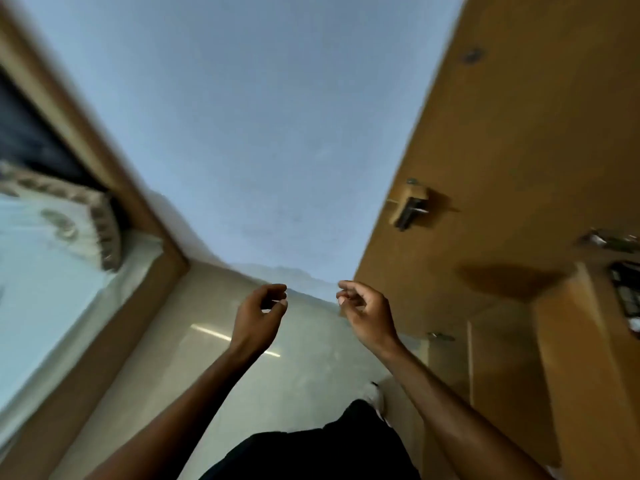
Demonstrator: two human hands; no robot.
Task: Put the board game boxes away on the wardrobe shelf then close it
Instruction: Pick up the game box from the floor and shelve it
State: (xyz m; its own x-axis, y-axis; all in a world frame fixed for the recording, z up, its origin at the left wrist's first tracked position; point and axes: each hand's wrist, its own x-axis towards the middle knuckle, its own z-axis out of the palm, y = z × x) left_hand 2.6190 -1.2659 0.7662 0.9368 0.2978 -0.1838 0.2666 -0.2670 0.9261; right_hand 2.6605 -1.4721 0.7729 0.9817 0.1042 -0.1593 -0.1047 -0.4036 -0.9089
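You are holding both arms out in front of you over the pale floor (304, 362), and neither hand is carrying anything. Your left hand (259, 315), at about 6 o'clock in the view, is curling loosely with thumb and fingertips nearly meeting around empty air. Your right hand (367, 313), just toward 5 o'clock from it, is doing the same, fingers half bent, nothing between them. The two hands are sitting near each other but apart.

The wardrobe (519, 140) is filling the side from 1 to 4 o'clock, its brown wooden panel blurring with head motion. A metal hinge (410, 207) is showing at 3 o'clock, and an open compartment (502, 362) is showing at 4 o'clock, so the wardrobe is looking open rather than shut. At the far 3 o'clock edge a dark, box-like item (627, 292) is sitting inside, though the blur is making it too unclear to name as a board game box.

A bed (45, 258) with a patterned pillow (104, 233) is lying at 9 o'clock; no boxes are showing on it here.

Judging by your empty hands, you are either between boxes or finishing stowing. Closing the wardrobe is looking like it remains ahead.
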